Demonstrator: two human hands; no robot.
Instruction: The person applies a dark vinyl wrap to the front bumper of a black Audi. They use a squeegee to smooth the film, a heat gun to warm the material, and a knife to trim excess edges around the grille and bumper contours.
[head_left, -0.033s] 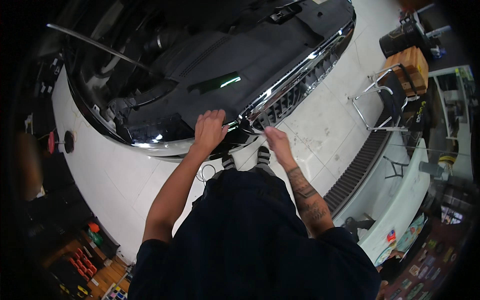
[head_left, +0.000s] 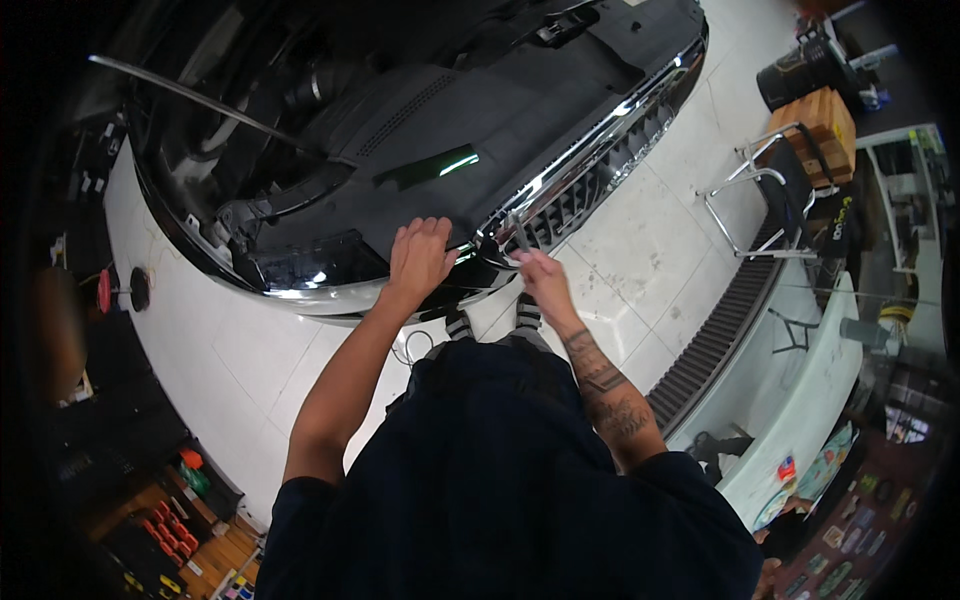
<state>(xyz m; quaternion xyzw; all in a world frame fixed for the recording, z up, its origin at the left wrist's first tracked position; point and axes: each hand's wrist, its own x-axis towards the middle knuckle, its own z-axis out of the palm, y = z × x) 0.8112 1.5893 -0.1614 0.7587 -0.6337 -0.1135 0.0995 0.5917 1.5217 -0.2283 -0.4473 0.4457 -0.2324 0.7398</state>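
A dark car front with its hood area open fills the upper left. My left hand [head_left: 420,260] rests on the front edge of the black engine-bay cover [head_left: 480,130], beside the headlight [head_left: 310,265], palm down with fingers stretched out. Beside it, my right hand [head_left: 544,280] is closed at the near end of the chrome-edged grille [head_left: 580,185]. A slim grey piece [head_left: 519,236] sticks up from its fingers against the grille; its kind is too small to tell.
A metal prop rod [head_left: 190,95] crosses the engine bay. At the right stand a chair [head_left: 785,190] with a metal frame, a wooden box [head_left: 815,130] and a dark floor grate [head_left: 715,345]. A white table [head_left: 800,420] is at lower right, with a person's hand near it.
My right hand has shifted slightly left toward the grille end, and the slim grey piece has moved with it. My left hand stays on the front edge.
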